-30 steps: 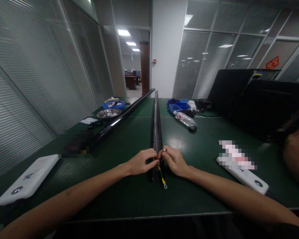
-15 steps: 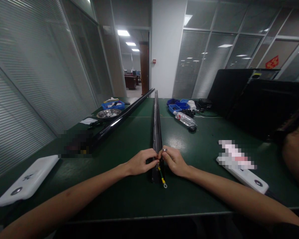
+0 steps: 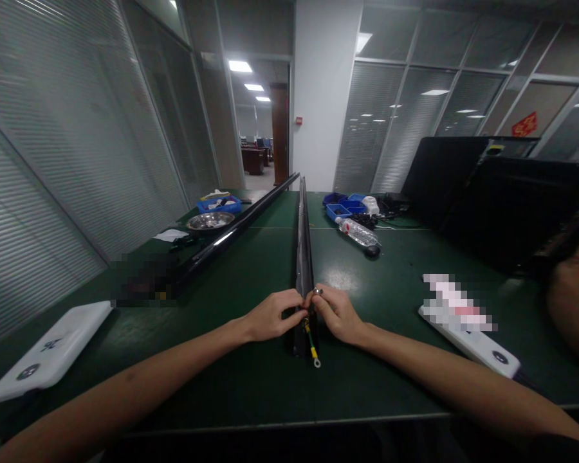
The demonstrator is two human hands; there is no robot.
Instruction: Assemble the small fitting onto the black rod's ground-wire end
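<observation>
A long black bar (image 3: 303, 244) lies on the green table (image 3: 251, 379), running straight away from me. My left hand (image 3: 271, 314) pinches its near end from the left. My right hand (image 3: 334, 311) grips the same end from the right, with a small silver nut or ring at its fingertips. A yellow-green wire with a ring terminal (image 3: 312, 347) hangs out of the bar's near end between both hands.
A second black bar (image 3: 231, 233) lies to the left. White flat parts sit at left (image 3: 48, 350) and right (image 3: 477, 344). A water bottle (image 3: 359, 231), blue bins (image 3: 342, 204) and a metal bowl (image 3: 210, 220) stand farther back. Another person's arm (image 3: 572, 292) rests at right beside a black panel (image 3: 502, 199).
Almost nothing moved: both hands stay pinched at the bar's near end. The view has tilted slightly, and the other person's hand at right shifted a little.
</observation>
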